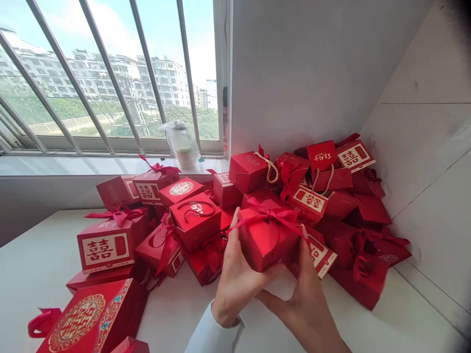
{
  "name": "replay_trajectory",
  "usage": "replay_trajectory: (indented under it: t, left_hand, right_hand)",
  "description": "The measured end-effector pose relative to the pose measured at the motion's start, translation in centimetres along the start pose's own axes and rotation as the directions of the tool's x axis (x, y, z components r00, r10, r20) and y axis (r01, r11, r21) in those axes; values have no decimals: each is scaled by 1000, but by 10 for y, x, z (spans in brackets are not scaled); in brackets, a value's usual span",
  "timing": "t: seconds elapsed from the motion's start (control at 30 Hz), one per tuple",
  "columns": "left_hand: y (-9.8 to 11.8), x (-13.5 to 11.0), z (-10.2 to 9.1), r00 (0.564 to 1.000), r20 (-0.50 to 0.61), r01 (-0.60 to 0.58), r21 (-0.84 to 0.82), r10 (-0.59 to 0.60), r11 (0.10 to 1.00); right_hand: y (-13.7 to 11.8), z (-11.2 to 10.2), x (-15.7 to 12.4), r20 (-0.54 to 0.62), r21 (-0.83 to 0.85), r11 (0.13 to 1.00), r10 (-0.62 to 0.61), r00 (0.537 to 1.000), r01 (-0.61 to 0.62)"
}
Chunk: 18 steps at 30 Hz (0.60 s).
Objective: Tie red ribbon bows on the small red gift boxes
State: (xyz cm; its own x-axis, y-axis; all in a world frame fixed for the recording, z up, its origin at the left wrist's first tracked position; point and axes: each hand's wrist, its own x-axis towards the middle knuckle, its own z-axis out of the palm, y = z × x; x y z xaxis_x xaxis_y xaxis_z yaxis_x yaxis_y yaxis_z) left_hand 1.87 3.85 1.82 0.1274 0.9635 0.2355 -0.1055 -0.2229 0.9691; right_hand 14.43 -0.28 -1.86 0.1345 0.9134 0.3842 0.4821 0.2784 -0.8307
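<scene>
Held item: ribboned box [263, 247], plain red, up over near side of white table [29, 255], in front of pile of red boxes [342, 203]. Bow [270, 214] on top, tails out to both sides.

L hand [235, 274]: clamped on box, fingers up along L side, thumb across under lower front edge. R hand [307, 296]: also gripping, fingers up R side, thumb pointing L twd L hand. Exact R fingertip contact hard to judge, partly hidden at box edge. Pale sleeve [213, 331] at L wrist.

Just L of held box, in pile: box w/ dark red cord [195, 233], cord lying on its top. Further L: box w/ double-happiness label [105, 250], bow on top, sitting on another red box. Nearest, btm L: large box w/ round gold emblem [79, 323] + multicol. patterned band; ribbon loop [44, 322] at its L end.

Behind held box, slightly L: box w/ tan cord [246, 171]. R of held box: tilted box w/ cream label [309, 201]; pile runs on to tiled wall [423, 147], some boxes leaning or on their sides.

Bkgd: sill [55, 165] w/ cup in clear plastic bag [183, 152]; window w/ metal bars [143, 39], bldgs [169, 78] + greenery outside; grey wall [294, 63] R of window.
</scene>
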Motion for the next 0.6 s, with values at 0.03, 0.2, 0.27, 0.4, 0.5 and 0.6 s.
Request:
replay_trajectory:
  t: [0.03,0.2,0.27,0.4,0.5,0.6]
  left_hand:
    - [1,2,-6,1000,7,20,-39,-20,999]
    - [4,6,-26,997,70,55,-192,-42,980]
    - [5,5,-27,989,144,61,-253,-25,966]
    - [9,3,-22,962,273,87,-311,1,946]
    - [9,2,-18,963,269,121,-349,-24,930]
    - [3,0,-15,980,144,185,-383,-140,905]
  right_hand:
    - [-3,-3,0,-1,-12,1000,10,1000,-10]
    - [-10,-20,8,48,175,984,-36,998,27]
    - [-9,-26,11,114,321,946,4,993,-41]
    - [-12,-37,15,219,387,911,61,974,-144]
    - [-18,-36,12,169,343,932,58,984,-113]
    - [-22,-27,8,-1,228,973,40,999,-39]
